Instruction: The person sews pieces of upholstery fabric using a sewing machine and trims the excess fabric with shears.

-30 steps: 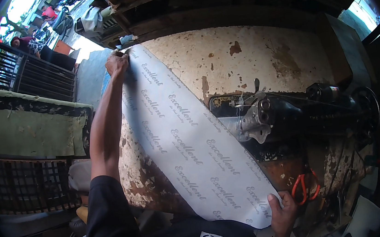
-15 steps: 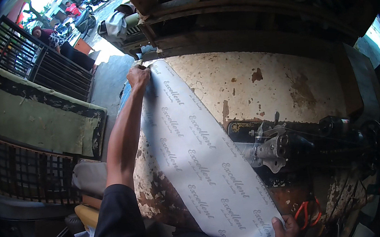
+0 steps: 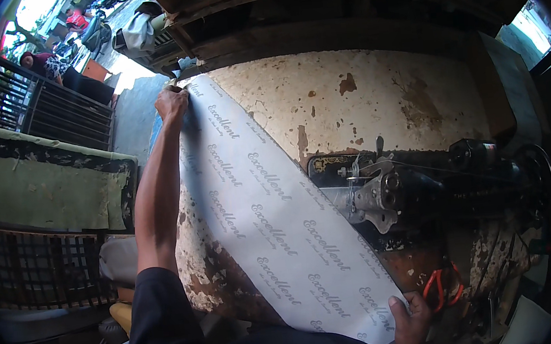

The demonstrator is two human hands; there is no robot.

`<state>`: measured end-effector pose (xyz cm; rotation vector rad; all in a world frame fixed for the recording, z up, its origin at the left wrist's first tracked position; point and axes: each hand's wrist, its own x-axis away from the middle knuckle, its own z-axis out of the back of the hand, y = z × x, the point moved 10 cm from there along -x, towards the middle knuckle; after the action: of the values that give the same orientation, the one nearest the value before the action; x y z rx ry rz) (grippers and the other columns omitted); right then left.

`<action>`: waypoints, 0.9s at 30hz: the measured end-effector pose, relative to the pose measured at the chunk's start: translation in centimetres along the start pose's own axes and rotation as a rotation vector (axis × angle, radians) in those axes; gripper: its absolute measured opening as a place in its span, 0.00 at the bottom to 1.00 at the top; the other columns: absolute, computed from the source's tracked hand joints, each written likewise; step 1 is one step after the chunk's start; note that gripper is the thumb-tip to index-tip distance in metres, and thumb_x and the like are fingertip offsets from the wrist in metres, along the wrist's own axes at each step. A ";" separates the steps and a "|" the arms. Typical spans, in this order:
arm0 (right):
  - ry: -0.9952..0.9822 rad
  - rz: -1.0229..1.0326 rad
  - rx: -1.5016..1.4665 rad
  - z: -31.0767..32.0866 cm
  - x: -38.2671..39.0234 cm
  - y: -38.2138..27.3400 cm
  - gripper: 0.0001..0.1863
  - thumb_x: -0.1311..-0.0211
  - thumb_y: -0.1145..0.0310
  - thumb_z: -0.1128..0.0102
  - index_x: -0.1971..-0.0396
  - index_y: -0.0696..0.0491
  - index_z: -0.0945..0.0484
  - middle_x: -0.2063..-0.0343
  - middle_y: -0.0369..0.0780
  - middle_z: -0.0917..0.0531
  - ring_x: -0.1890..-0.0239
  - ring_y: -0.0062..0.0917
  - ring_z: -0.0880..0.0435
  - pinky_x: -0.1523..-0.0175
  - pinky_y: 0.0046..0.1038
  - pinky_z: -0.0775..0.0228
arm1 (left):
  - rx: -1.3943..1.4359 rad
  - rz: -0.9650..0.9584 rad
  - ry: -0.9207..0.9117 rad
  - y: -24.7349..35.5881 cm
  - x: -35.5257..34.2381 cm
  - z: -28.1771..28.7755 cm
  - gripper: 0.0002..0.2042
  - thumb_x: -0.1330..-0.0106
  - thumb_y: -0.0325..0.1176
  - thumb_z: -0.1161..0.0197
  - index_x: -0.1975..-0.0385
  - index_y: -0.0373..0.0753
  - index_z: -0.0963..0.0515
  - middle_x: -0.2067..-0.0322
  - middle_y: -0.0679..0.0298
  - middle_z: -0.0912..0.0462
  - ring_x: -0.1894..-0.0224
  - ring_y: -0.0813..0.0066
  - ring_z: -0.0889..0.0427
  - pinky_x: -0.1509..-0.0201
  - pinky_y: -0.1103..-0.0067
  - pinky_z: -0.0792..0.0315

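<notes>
A long white strip of sheet material, printed with repeated grey lettering, stretches slantwise across the worktable from far left to near right. At its far end, my left hand is closed on the edge with the arm reaching out straight. Down at the near right corner my right hand pinches the sheet, thumb on top. The strip's right edge passes beside the needle end of a black sewing machine and covers part of its base plate.
Orange-handled scissors lie by my right hand. The worktable has a pale, peeling top. A wooden frame stands along its far side. Left are a green padded panel and a dark slatted gate, with a person beyond.
The whole view has shifted, so the table and strip appear further left and higher. Both hands keep their hold on the strip, which stays stretched beside the machine.
</notes>
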<state>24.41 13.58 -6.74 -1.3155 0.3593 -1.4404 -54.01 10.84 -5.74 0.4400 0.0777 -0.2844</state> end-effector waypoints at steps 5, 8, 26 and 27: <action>0.000 0.014 0.002 -0.1 0.0 -0.5 0.07 0.34 0.72 0.34 0.65 0.60 0.21 0.68 0.38 0.15 0.66 0.16 0.20 0.56 0.23 0.28 | 0.006 -0.019 0.017 -0.2 -0.5 -0.3 0.15 0.41 0.41 0.33 0.58 0.43 0.10 0.58 0.52 0.09 0.52 0.54 0.11 0.43 0.66 0.20; 0.001 0.003 0.012 -0.1 -0.1 0.0 0.08 0.34 0.71 0.34 0.66 0.60 0.21 0.69 0.38 0.15 0.66 0.16 0.20 0.56 0.23 0.28 | -0.016 -0.032 0.024 -0.4 -0.8 -0.4 0.15 0.41 0.41 0.33 0.58 0.43 0.10 0.57 0.52 0.10 0.52 0.53 0.11 0.43 0.66 0.20; 0.029 0.027 0.031 -0.1 -0.2 -0.8 0.07 0.35 0.73 0.32 0.67 0.60 0.21 0.70 0.36 0.16 0.66 0.15 0.20 0.58 0.22 0.28 | -0.142 -0.063 0.062 0.0 -1.0 -0.1 0.17 0.37 0.46 0.31 0.54 0.43 0.11 0.59 0.56 0.09 0.56 0.58 0.10 0.47 0.67 0.21; 0.029 0.025 0.033 0.1 -0.1 -0.5 0.07 0.35 0.73 0.32 0.67 0.60 0.21 0.70 0.36 0.16 0.66 0.15 0.20 0.58 0.22 0.28 | -0.080 -0.047 0.029 -0.1 -0.9 -0.3 0.17 0.38 0.44 0.32 0.55 0.42 0.11 0.57 0.53 0.09 0.54 0.54 0.11 0.45 0.66 0.21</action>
<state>24.20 13.89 -6.33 -1.2608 0.3679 -1.4401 -54.91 11.09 -5.90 0.3630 0.1271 -0.3196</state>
